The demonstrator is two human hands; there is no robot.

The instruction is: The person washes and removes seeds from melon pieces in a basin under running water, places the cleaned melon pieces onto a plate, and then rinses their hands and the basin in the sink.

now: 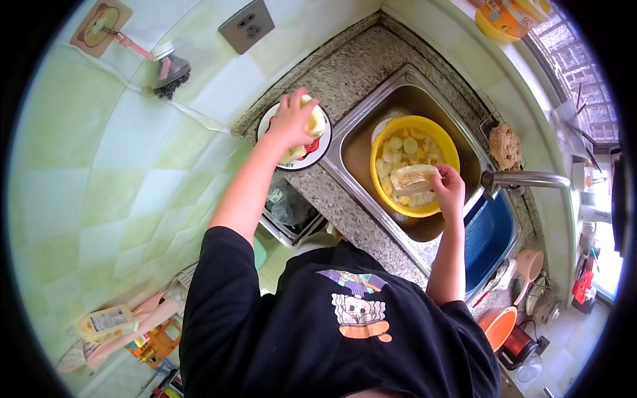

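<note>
My left hand (290,121) is over a white plate (317,158) with red and black print, its fingers curled on a pale, hollowed vegetable piece (316,124). Another pale piece (292,155) lies on the plate beneath that hand. Out over the sink, my right hand (450,188) pinches the end of a long pale vegetable piece (414,178) with a brownish inner face. That piece is above a yellow basin (453,148), where water and several pale slices (396,144) show.
The basin stands in a steel sink (358,140), with the faucet (531,180) reaching in from the right. A blue basket (490,242) sits in the adjoining bowl. Speckled counter (345,69) surrounds the sink. A loofah-like sponge (505,146) rests behind it.
</note>
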